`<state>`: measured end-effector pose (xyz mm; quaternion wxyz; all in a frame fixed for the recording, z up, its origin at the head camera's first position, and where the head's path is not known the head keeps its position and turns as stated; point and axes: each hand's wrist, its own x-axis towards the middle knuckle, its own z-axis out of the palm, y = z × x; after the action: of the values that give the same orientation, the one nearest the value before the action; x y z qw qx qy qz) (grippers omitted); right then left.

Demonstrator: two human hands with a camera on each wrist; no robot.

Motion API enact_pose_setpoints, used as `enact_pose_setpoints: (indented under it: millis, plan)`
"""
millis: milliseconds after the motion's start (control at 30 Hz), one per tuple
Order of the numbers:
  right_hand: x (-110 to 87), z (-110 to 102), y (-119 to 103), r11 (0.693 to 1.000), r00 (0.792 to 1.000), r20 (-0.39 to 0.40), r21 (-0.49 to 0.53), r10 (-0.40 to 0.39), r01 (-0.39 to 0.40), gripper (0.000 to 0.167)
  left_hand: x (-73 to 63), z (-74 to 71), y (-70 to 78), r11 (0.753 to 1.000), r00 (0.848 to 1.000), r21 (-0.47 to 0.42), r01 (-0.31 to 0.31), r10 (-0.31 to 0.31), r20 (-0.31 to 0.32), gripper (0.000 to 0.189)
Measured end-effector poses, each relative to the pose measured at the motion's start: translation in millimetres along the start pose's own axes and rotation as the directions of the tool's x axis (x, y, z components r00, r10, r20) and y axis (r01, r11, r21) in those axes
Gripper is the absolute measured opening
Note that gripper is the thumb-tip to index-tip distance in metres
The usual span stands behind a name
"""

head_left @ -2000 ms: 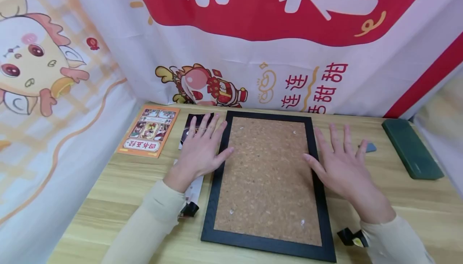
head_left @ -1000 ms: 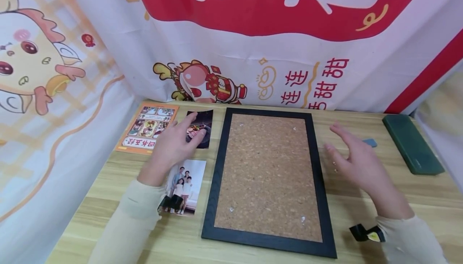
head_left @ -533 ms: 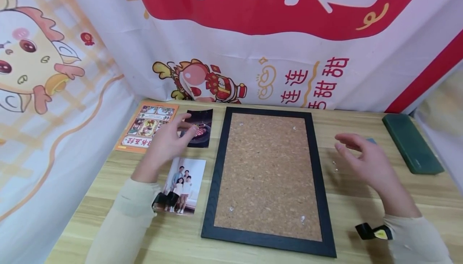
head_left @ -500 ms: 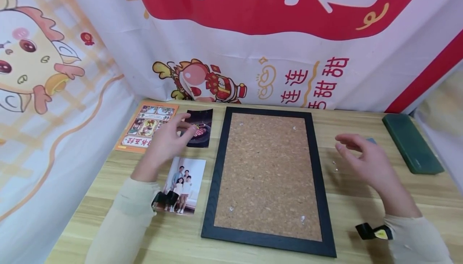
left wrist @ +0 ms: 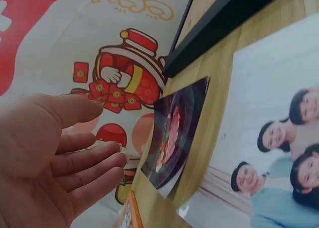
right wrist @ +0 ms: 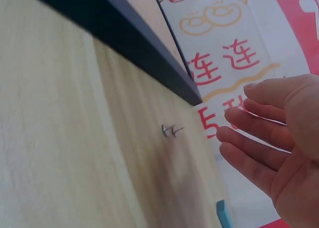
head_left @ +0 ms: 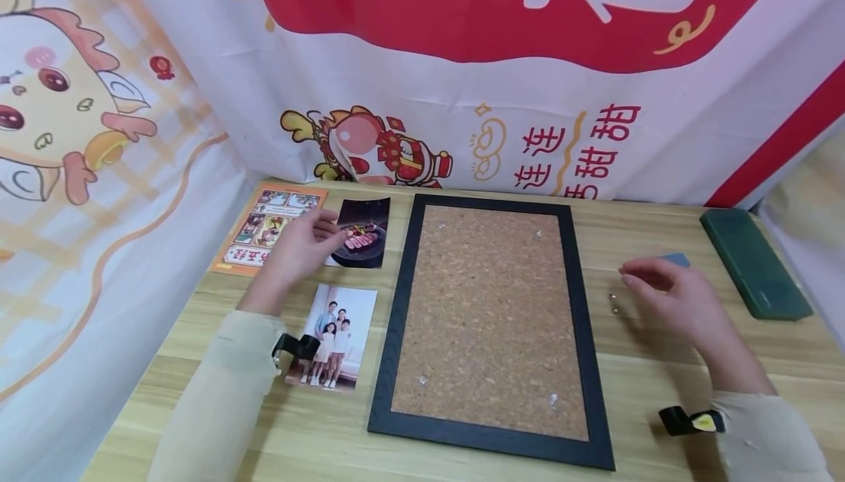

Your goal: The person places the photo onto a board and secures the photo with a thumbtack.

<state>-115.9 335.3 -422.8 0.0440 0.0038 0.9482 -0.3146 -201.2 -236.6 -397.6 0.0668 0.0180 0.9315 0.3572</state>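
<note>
A black-framed cork board lies flat on the wooden table, with a small shiny bit near each corner. Left of it are a dark photo of food and a family photo. My left hand hovers above the food photo's left side, holding nothing, its fingers loosely bent; its palm and fingers appear in the left wrist view. Right of the board, my right hand is held over the table with relaxed fingers and nothing in them. Two metal pushpins lie between that hand and the board.
An orange printed card lies at the back left, partly behind my left hand. A small blue piece sits behind my right hand. Farther right is a dark green box. A printed cloth hangs along the table's back edge.
Both hands have moved outward from the board's side edges, the left to the left and the right to the right, and their spread fingers have relaxed. The family photo and the pushpins have come into sight.
</note>
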Motion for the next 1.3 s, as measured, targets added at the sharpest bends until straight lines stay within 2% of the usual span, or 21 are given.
enact_pose_setpoints:
  millis: [233, 467, 633, 767, 900, 1033, 1133, 1300]
  plan:
    - [2.9, 3.8, 12.4, 0.999, 0.999, 0.035, -0.030, 0.022, -0.021, 0.044, 11.0, -1.9, -12.1, 0.998, 0.999, 0.042, 0.042, -0.042, 0.005, 0.052]
    - [6.6, 9.9, 23.4, 0.997, 0.996, 0.072, -0.047, 0.058, -0.055, 0.046, 19.3, -0.3, -21.6, 0.981, 0.993, 0.158, 0.110, -0.115, 0.024, 0.055]
    - [5.0, 13.4, 30.6, 0.997, 0.995, 0.079, -0.057, 0.054, -0.050, 0.046, 25.6, 6.0, -22.2, 0.956, 0.989, 0.260, 0.135, -0.146, 0.022, 0.049]
    - [3.9, 15.3, 33.6, 0.997, 0.994, 0.090, -0.058, 0.054, -0.049, 0.042, 31.1, 10.9, -20.8, 0.936, 0.982, 0.314, 0.161, -0.183, 0.043, 0.060]
    - [5.4, 16.6, 33.5, 0.996, 0.991, 0.110, -0.051, 0.072, -0.066, 0.042, 33.6, 14.4, -20.5, 0.909, 0.970, 0.364, 0.204, -0.238, 0.052, 0.061]
    - [6.4, 17.6, 32.5, 0.997, 0.990, 0.125, -0.044, 0.068, -0.063, 0.042, 35.0, 17.7, -20.8, 0.878, 0.969, 0.439, 0.190, -0.240, 0.061, 0.061]
    - [6.2, 18.3, 32.5, 0.998, 0.990, 0.129, -0.046, 0.050, -0.044, 0.040, 36.1, 17.7, -19.5, 0.865, 0.967, 0.466, 0.185, -0.244, 0.068, 0.062]
    - [5.9, 18.5, 31.2, 0.998, 0.991, 0.130, -0.052, 0.029, -0.022, 0.039, 38.1, 16.2, -15.9, 0.844, 0.951, 0.483, 0.232, -0.301, 0.069, 0.063]
